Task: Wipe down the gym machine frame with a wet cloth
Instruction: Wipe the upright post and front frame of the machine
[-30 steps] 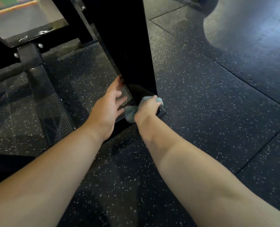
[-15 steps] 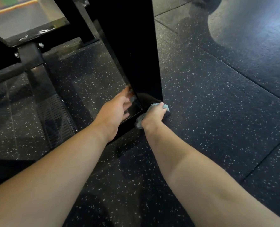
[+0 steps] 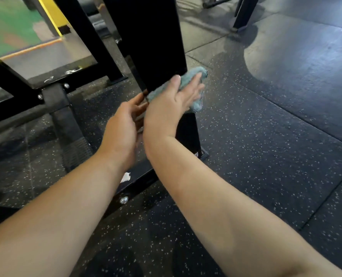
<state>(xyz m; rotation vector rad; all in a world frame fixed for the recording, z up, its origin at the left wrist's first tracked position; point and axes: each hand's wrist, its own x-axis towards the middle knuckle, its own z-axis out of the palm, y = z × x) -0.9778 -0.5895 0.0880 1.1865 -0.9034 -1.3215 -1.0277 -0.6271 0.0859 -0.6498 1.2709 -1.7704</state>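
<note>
A black upright post [image 3: 152, 43] of the gym machine frame rises from the rubber floor in the middle of the view. My right hand [image 3: 172, 104] lies flat with straight fingers on a light blue cloth [image 3: 194, 76], pressing it against the post's near face, well above the base. My left hand [image 3: 124, 126] rests against the post's left edge just beside the right hand, fingers loosely bent, and holds nothing. The post's foot [image 3: 194, 136] shows below my right wrist.
Black crossbars with bolts [image 3: 52, 90] and a ribbed footplate [image 3: 76, 150] lie to the left. A low base rail with a bolt [image 3: 124, 199] runs under my left forearm. Speckled rubber floor [image 3: 266, 146] spreads to the right. Another machine leg [image 3: 244, 13] stands far back.
My right hand slid the cloth up from the post's foot to higher on its face, fingers now spread flat. My left hand moved up along the edge too. The view tilted upward.
</note>
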